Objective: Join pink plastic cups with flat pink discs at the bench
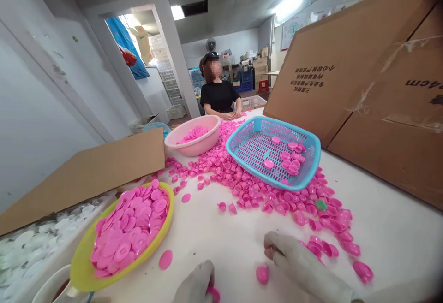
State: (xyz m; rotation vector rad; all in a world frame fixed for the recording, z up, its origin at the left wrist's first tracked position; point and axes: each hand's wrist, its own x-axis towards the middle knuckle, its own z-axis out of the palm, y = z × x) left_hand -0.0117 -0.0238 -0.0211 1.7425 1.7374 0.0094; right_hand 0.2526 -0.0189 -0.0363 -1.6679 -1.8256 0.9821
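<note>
At the bottom of the view my left hand [196,284], in a pale glove, is closed around a small pink plastic piece [213,294], partly hidden by the fingers. My right hand [294,257], gloved too, hovers at or just over the white table with its fingers curled inward; I cannot make out what is in them. Between the hands lies a pink plastic cup [262,275]. Several more pink cups [320,246] are beside the right hand. A flat pink disc [165,259] rests on the table left of my left hand.
A yellow bowl [168,229] of pink discs stands left, near a mug [51,285]. A blue basket [273,184] sits among heaped pink cups [242,181], with a pink basin [197,147] behind. Cardboard [346,77] rises at right. Another person [219,95] sits opposite.
</note>
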